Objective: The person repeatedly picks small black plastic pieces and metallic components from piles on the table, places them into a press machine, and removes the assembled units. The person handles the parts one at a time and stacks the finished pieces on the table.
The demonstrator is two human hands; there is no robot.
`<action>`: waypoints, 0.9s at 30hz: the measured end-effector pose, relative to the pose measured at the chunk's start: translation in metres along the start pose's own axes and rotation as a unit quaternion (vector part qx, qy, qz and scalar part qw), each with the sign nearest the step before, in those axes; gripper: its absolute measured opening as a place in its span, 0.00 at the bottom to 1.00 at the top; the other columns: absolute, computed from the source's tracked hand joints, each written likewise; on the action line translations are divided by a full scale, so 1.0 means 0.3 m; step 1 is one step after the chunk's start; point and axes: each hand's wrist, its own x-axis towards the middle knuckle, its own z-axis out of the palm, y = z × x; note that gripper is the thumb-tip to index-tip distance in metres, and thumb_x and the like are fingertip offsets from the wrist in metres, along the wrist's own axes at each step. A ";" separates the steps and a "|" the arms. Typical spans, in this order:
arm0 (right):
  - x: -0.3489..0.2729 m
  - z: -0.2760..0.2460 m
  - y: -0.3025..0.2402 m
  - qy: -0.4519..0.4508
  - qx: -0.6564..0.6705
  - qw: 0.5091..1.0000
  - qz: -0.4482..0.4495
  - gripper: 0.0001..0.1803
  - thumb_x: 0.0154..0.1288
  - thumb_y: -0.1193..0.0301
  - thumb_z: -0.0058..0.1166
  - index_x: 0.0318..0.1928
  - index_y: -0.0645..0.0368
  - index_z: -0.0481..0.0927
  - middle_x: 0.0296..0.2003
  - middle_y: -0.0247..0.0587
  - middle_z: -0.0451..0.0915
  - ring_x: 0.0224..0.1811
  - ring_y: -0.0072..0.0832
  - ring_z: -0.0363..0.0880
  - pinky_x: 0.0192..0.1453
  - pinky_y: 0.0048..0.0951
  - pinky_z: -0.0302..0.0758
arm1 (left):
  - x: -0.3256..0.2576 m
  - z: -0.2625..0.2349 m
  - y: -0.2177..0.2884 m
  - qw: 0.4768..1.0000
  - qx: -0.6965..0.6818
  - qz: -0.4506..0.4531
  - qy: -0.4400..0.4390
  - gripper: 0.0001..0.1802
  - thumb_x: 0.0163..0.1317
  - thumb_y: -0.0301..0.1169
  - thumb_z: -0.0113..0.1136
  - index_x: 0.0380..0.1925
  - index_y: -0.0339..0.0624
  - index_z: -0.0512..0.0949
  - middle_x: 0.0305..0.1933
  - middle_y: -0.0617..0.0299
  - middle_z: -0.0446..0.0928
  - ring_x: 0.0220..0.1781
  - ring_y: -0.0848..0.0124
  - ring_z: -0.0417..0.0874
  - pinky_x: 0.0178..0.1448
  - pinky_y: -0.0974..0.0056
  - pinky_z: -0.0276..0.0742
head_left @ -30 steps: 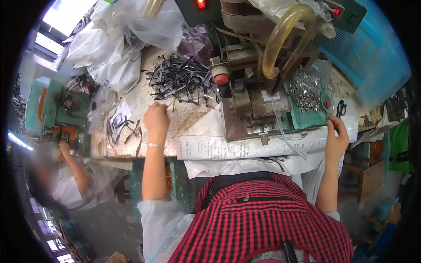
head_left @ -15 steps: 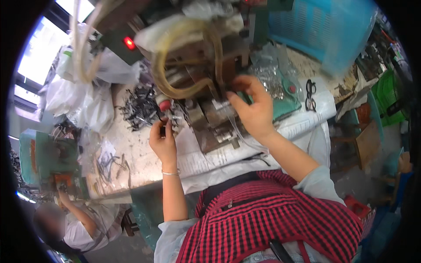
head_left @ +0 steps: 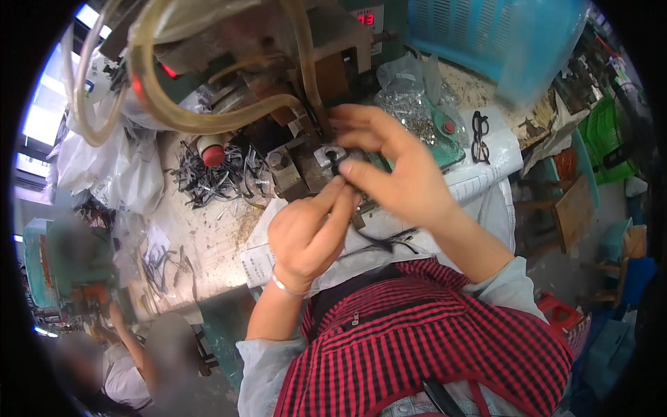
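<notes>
My left hand (head_left: 309,233) is closed in a pinch at the front of the metal press, its fingertips on a thin black strip (head_left: 375,242) that trails down toward my apron. Just above, my right hand (head_left: 406,174) has its fingers apart; its thumb tip rests against the dark end of the piece, beside my left fingertips. The right fingers reach behind a small silver metal fixture (head_left: 330,154) with a rounded notch. Part of the strip is hidden under my hands. A red push button (head_left: 213,156) sits left of the fixture.
Thick yellowish hoses (head_left: 208,124) loop over the press. Black strip scraps (head_left: 222,174) lie left. At right are a bag of small metal parts (head_left: 410,97), eyeglasses (head_left: 480,137) and a blue crate (head_left: 465,35). Other people (head_left: 128,375) are at lower left.
My left hand has moved right, from beside the red button to the fixture. My right hand has come lower, its thumb now close to the left fingertips. The view has shifted.
</notes>
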 end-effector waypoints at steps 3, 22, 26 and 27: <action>0.081 -0.151 0.104 0.055 -0.068 0.996 -0.015 0.32 0.62 0.76 0.65 0.67 0.61 0.74 0.59 0.45 0.82 0.64 0.34 0.80 0.68 0.35 0.75 | 0.009 0.059 -0.036 0.998 0.005 0.049 0.027 0.11 0.51 0.25 0.78 0.36 0.41 0.86 0.38 0.59 0.86 0.22 0.74 0.79 0.23 0.69 0.70; -0.111 -0.303 0.379 0.122 -0.527 0.841 0.031 0.06 0.57 0.70 0.66 0.33 0.57 0.86 0.35 0.44 0.86 0.41 0.44 0.85 0.47 0.39 0.79 | -0.161 -0.147 0.136 0.965 -0.176 -0.196 -0.002 0.10 0.55 0.21 0.73 0.38 0.38 0.88 0.46 0.50 0.89 0.35 0.64 0.89 0.38 0.66 0.82; -0.124 -0.348 0.369 0.149 -0.346 0.923 0.082 0.07 0.67 0.72 0.62 0.42 0.62 0.88 0.37 0.39 0.89 0.40 0.24 0.86 0.49 0.26 0.78 | -0.185 -0.368 0.071 0.864 -0.074 -0.389 0.310 0.05 0.73 0.20 0.57 0.41 0.33 0.82 0.42 0.52 0.84 0.30 0.70 0.83 0.33 0.71 0.75; -0.108 -0.339 0.367 0.146 -0.333 0.930 0.056 0.08 0.68 0.73 0.62 0.44 0.62 0.88 0.37 0.39 0.89 0.40 0.23 0.85 0.50 0.26 0.78 | -0.168 -0.415 0.011 0.876 -0.009 -0.381 0.295 0.05 0.67 0.14 0.60 0.42 0.29 0.81 0.39 0.53 0.83 0.36 0.71 0.82 0.42 0.71 0.77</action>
